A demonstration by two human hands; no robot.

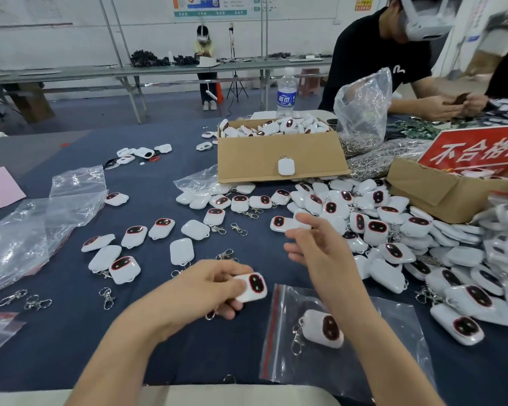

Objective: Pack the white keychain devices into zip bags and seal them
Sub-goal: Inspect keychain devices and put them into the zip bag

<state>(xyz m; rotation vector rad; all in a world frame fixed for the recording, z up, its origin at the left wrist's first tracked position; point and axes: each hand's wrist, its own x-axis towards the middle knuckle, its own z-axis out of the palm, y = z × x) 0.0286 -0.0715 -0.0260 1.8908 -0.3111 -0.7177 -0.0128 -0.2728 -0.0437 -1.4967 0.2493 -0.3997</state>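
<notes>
1. Keychain device, white, is gripped in the left hand's curled fingers above the bench.
2. Right hand hovers, fingers loosely spread, holding nothing.
3. Zip bag lies under the right wrist, another device inside.
4. Cardboard box beyond the fingers is heaped with devices; a pile spreads rightward, metal clips lie leftward.

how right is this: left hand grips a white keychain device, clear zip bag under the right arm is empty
Not empty: the head view shows the clear red-striped zip bag holding a white keychain device. The left hand does grip a second device.
</notes>
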